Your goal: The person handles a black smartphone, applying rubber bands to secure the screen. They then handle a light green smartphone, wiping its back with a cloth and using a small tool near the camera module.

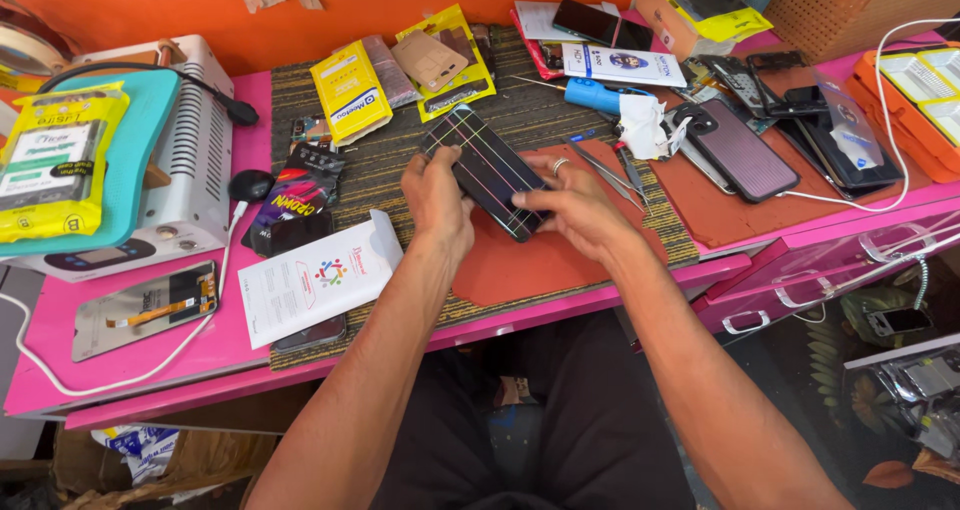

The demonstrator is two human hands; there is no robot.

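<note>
**Pink bench, dark phone screen held between both hands**

Pink is the worktop [140, 355] all along its near edge, and at the far left we see a white machine [195, 160] with a teal pad [120, 160] and a yellow packet [55, 160] lying on it. In front of it lies a loose display panel [145, 310], then a white box [315, 280] tilted on the woven mat [380, 180].

At the middle our left hand [437, 200] grips the near-left edge of the phone screen [485, 170], fingers curled around it. The screen is dark, streaked with thin coloured lines, and is held tilted just above the mat and the red pad [540, 260]. Our right hand [572, 205], a ring on one finger, pinches the screen's lower right corner with thumb and fingertips closed on it.

We judge the step in hand to be inspecting or seating this screen. The next move would call for a steady two-handed hold and even pressure along the edges, since glass this thin could crack.

Further right lie tweezers [612, 175], a blue-handled screwdriver [595, 95], a dark phone [745, 150] face down, and orange trays [915, 100].
</note>
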